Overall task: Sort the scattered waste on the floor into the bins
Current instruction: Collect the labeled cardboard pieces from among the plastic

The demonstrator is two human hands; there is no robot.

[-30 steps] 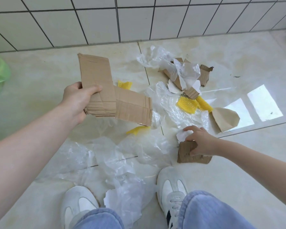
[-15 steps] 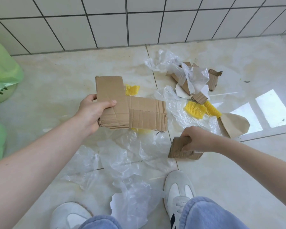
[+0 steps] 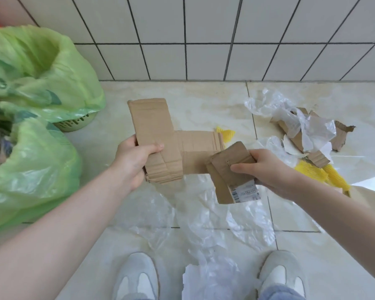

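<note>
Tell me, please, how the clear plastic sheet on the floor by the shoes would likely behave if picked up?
The plastic sheet looks thin and crumpled, so it would probably hang limp. It is see-through, so likely very light. Its glossy surface may slip unless bunched in the fingers.

A single wide-angle view from the person's head looks forward and steeply down. It sits close above the floor (image 3: 204, 98), whose far edge meets the tiled wall (image 3: 204, 40) across the top. The person's shoes (image 3: 136, 278) lie at the bottom edge.
</note>
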